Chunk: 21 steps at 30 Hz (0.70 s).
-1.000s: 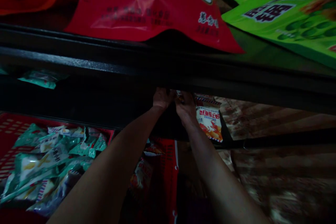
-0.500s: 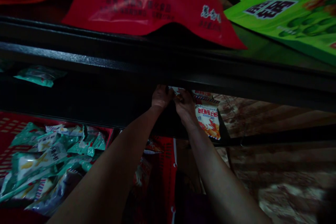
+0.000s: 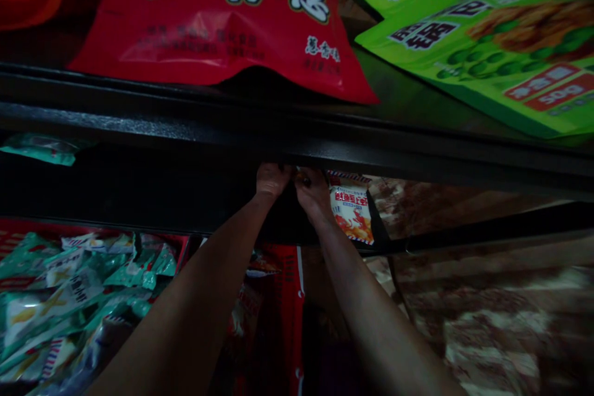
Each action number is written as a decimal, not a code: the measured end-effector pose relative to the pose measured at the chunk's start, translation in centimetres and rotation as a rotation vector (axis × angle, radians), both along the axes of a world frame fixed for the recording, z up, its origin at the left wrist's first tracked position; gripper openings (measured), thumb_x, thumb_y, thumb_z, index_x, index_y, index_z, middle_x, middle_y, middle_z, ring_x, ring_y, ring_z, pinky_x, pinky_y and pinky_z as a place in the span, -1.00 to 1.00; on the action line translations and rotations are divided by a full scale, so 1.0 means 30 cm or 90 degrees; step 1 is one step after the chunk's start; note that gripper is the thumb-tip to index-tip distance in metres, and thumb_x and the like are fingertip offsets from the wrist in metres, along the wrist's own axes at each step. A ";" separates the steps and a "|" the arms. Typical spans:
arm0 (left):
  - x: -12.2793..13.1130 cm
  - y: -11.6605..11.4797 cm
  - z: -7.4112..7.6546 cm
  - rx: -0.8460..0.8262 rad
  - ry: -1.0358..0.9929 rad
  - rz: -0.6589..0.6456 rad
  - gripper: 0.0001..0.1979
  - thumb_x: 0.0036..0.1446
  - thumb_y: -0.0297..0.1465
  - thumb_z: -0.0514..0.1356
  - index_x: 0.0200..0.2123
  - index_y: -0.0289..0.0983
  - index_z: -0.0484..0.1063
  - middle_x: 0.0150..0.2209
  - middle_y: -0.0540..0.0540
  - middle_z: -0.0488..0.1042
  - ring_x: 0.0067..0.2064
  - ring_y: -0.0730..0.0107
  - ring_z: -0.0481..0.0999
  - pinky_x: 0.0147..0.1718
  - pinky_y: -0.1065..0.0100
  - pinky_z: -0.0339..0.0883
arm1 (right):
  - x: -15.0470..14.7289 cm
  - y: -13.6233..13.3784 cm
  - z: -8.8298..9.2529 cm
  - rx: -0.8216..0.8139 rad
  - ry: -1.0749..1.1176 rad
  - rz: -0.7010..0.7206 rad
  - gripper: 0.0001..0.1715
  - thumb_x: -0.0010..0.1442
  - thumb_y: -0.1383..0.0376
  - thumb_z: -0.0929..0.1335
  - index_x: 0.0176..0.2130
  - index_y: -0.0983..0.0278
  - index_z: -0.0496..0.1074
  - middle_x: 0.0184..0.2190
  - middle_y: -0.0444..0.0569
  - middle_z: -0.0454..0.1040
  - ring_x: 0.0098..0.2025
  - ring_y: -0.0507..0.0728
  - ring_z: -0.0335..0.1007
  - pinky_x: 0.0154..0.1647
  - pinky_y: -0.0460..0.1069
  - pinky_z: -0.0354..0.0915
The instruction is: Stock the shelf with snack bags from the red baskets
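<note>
Both arms reach up to a dark lower shelf, below the black shelf edge. My left hand (image 3: 271, 179) is there with its fingers partly hidden under the edge. Close beside it on the right is my right hand (image 3: 312, 189), its fingers curled. What either one holds, if anything, is too dark and covered to make out. A white snack packet (image 3: 352, 210) with red and orange print lies just right of my right hand, on the same shelf.
Above sit a large red bag (image 3: 218, 25) and green bags (image 3: 482, 43). A red basket (image 3: 183, 253) at lower left holds several teal packets (image 3: 69, 284). One teal packet (image 3: 44, 147) lies on the lower shelf. Another red basket (image 3: 292, 303) stands below my hands.
The view has shifted, so the shelves and bags sit lower and further left. Both hands have drawn further under the shelf edge, and the white packet seen between them is now hidden.
</note>
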<state>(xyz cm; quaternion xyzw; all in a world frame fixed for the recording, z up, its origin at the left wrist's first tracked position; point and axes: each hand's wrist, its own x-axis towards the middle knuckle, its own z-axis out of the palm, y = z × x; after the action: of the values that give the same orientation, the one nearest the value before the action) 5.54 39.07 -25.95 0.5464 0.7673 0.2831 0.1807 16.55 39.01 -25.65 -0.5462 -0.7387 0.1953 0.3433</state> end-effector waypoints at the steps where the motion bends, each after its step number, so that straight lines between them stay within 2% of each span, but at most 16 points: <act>1: -0.001 0.002 -0.001 0.011 0.002 -0.005 -0.64 0.22 -0.31 0.03 0.01 -0.32 0.41 -0.04 -0.27 0.46 0.05 0.20 0.41 0.06 0.23 0.19 | -0.001 -0.001 0.001 -0.004 0.000 0.001 -0.70 0.03 0.38 0.24 -0.25 0.25 0.47 -0.14 0.05 0.48 -0.04 0.21 0.35 0.04 0.09 0.24; 10: -0.004 0.015 -0.022 0.003 0.015 -0.029 -0.64 0.20 -0.34 0.05 0.03 -0.31 0.39 -0.06 -0.27 0.47 0.04 0.18 0.41 0.00 0.22 0.22 | 0.001 -0.007 0.005 -0.033 0.003 -0.034 -0.72 0.04 0.34 0.23 -0.27 0.25 0.47 -0.16 0.07 0.48 -0.04 0.22 0.35 0.05 0.12 0.24; 16: -0.006 0.014 -0.029 0.012 0.028 -0.029 -0.65 0.18 -0.36 0.07 0.03 -0.24 0.39 -0.04 -0.23 0.46 0.04 0.16 0.39 -0.02 0.21 0.23 | -0.013 -0.012 0.025 -0.034 0.032 -0.036 -0.74 0.03 0.32 0.26 -0.27 0.21 0.46 -0.27 0.00 0.51 -0.04 0.22 0.36 0.09 0.12 0.21; 21: -0.003 0.018 -0.027 0.030 0.025 -0.028 -0.66 0.18 -0.35 0.07 0.00 -0.25 0.42 -0.02 -0.22 0.45 0.05 0.17 0.39 0.01 0.22 0.22 | -0.025 -0.022 0.019 0.005 -0.009 -0.029 -0.77 0.03 0.36 0.24 -0.33 0.25 0.46 -0.30 0.03 0.51 -0.04 0.23 0.36 0.11 0.14 0.21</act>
<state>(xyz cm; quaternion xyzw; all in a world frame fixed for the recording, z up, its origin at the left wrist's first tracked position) 5.46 39.62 -26.76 0.5723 0.7517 0.2866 0.1590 15.80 38.36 -25.08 -0.5628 -0.7294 0.1808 0.3443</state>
